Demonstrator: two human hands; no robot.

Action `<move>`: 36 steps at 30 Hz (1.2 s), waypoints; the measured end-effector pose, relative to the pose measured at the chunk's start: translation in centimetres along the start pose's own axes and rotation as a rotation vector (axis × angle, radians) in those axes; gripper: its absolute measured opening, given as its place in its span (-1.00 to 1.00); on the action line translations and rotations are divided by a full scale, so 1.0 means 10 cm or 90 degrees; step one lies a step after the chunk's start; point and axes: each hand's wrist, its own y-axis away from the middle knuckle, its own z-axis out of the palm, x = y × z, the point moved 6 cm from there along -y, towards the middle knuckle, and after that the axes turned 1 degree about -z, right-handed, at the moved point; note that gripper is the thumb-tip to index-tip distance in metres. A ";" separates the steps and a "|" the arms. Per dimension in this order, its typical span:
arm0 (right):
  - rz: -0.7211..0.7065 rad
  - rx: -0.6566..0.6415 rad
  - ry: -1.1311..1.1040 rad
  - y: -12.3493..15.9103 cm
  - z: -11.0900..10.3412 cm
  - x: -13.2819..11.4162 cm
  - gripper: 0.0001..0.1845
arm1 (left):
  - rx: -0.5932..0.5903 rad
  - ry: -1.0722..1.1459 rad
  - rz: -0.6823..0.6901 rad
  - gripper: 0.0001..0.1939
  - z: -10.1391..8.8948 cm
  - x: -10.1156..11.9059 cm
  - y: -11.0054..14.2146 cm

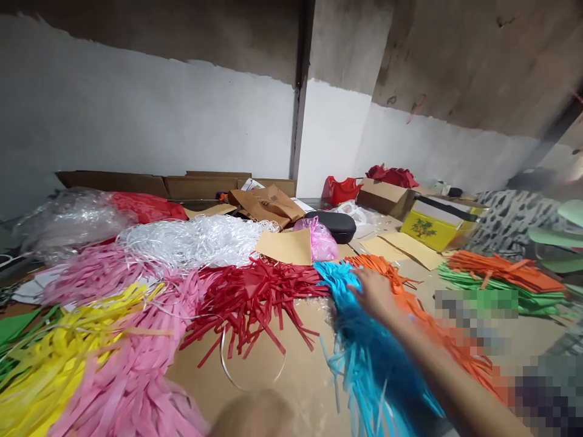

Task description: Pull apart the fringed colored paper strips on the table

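My right hand (376,294) reaches forward and lies palm-down on the far end of a pile of blue paper fringe (368,364), its fingers flat and holding nothing. A pile of orange fringe (437,334) lies directly to the right of the blue one, under my forearm. Red fringe (255,303) is spread to the left of the hand. A blurred skin-toned shape (255,416) at the bottom edge may be my left hand; its fingers cannot be made out. A thin white loop (252,370) lies on the brown cardboard surface (300,376) in front of it.
Pink fringe (136,376), yellow fringe (54,358) and white shredded strips (191,243) fill the left. Cardboard boxes (387,197), a yellow box (432,230), a pink bag (321,240) and brown paper bags (268,203) stand at the back. Orange and green stacks (501,279) lie right, beside a person in patterned clothing (510,218).
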 end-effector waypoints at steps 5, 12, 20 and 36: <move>-0.232 -0.193 0.073 0.15 1.14 -1.13 -0.84 | 0.036 -0.160 -0.060 -0.70 -0.24 -0.51 -1.00; -0.286 -0.200 0.143 -0.22 1.95 -1.56 -0.75 | 0.025 -0.294 -0.098 -0.79 -0.37 -0.92 -1.42; -0.322 -0.239 0.107 -0.39 1.80 -1.24 -0.50 | 0.022 -0.302 -0.118 -0.86 -0.56 -1.08 -1.37; -0.223 -0.198 -0.008 -0.53 1.52 -1.29 -0.94 | 0.037 -0.291 -0.050 -0.69 -0.66 -0.85 -1.32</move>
